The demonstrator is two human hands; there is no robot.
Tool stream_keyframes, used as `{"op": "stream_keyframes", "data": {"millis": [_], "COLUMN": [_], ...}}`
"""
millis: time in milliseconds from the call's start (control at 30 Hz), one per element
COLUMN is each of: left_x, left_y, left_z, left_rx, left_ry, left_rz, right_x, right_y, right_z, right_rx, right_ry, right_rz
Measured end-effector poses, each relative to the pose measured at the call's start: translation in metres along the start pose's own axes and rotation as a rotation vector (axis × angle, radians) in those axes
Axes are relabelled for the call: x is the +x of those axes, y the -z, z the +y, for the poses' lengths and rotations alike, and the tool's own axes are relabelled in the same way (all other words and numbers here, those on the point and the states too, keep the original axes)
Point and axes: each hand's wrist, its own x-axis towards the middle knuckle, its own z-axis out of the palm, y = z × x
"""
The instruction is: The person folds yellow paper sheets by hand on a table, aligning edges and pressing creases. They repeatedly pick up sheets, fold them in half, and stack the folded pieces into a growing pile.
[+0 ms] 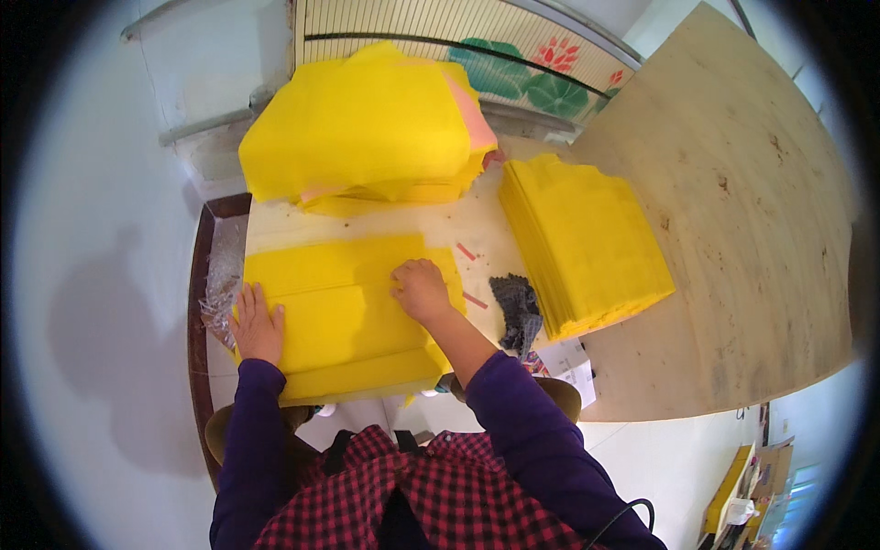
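In front of me lies a flat yellow sheet (344, 325), thin and cloth-like, with folded edges along its far and near sides. My left hand (259, 325) rests flat on its left edge, fingers stretched out and a little apart. Near the far right part of the same sheet, my right hand (422, 289) is curled, its fingertips pinched down at a folded edge. How much material is between those fingers is hidden.
Behind the sheet rises a big yellow stack (367, 128) with some pink showing. To the right stands a pile of folded yellow pieces (596, 243), beside a dark crumpled cloth (518, 312) and small red strips (475, 300). A large wooden board (733, 220) fills the far right.
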Motion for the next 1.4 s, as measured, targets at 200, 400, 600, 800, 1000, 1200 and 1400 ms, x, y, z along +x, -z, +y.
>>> {"op": "stream_keyframes", "data": {"millis": [200, 400, 600, 800, 1000, 1200, 1400], "left_x": [0.001, -0.002, -0.056, -0.169, -0.202, -0.183, -0.178], "left_y": [-0.010, -0.009, 0.028, 0.041, 0.012, -0.001, 0.020], "left_z": [-0.008, -0.022, -0.017, 0.004, 0.038, 0.080, 0.104], "left_rx": [-0.068, -0.210, -0.664, -1.352, -2.137, -2.447, -2.433], "left_ry": [-0.037, -0.065, -0.273, 0.015, 0.341, 0.356, 0.272], "left_rz": [0.075, 0.254, 0.527, -0.086, -1.038, -0.828, -0.743], "right_x": [0.029, 0.028, 0.011, -0.021, -0.099, -0.178, -0.239], "right_y": [0.025, 0.027, 0.066, 0.113, 0.134, 0.173, 0.193], "right_z": [0.006, 0.013, 0.016, 0.019, 0.022, 0.009, 0.014], "right_rx": [0.019, 0.056, 0.484, 0.553, 0.779, 0.901, 0.831], "right_ry": [-0.041, 0.115, -0.071, -0.196, -0.218, -0.261, -0.237], "right_rz": [-0.341, -0.349, -0.511, -0.716, -0.557, -0.459, -0.291]}}
